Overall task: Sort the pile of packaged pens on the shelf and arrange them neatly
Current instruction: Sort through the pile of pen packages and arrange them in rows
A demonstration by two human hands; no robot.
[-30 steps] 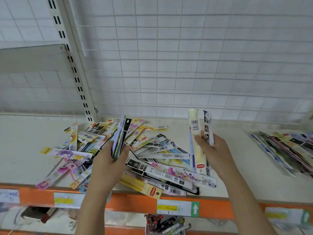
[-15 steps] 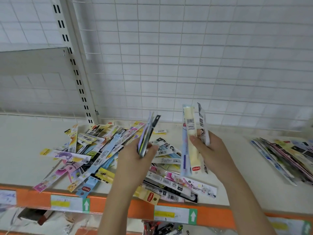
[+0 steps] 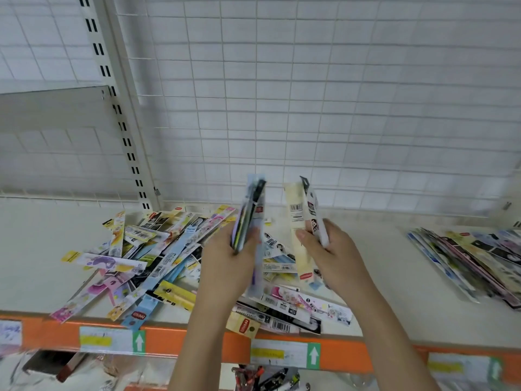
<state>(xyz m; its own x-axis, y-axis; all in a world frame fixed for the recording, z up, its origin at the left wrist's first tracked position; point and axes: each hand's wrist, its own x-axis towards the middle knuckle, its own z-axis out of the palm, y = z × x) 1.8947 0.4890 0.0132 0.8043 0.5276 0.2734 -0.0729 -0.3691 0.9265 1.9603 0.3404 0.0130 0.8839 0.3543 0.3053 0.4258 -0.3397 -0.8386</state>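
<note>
A jumbled pile of packaged pens lies on the cream shelf, spilling to its orange front edge. My left hand grips a small bunch of pen packs held upright above the pile. My right hand grips a second bunch, a pale yellow pack and a white one with black print, also upright. The two bunches stand a short gap apart. A tidier fanned row of pen packs lies on the shelf at the right.
A white wire grid backs the shelf, with a slotted upright post at the left. Price labels with green arrows sit on the orange edge. Loose pens show on the shelf below.
My left hand has carried its bunch right and up, closer to the bunch in my right hand. The right hand stayed roughly where it was, still holding its packs.
</note>
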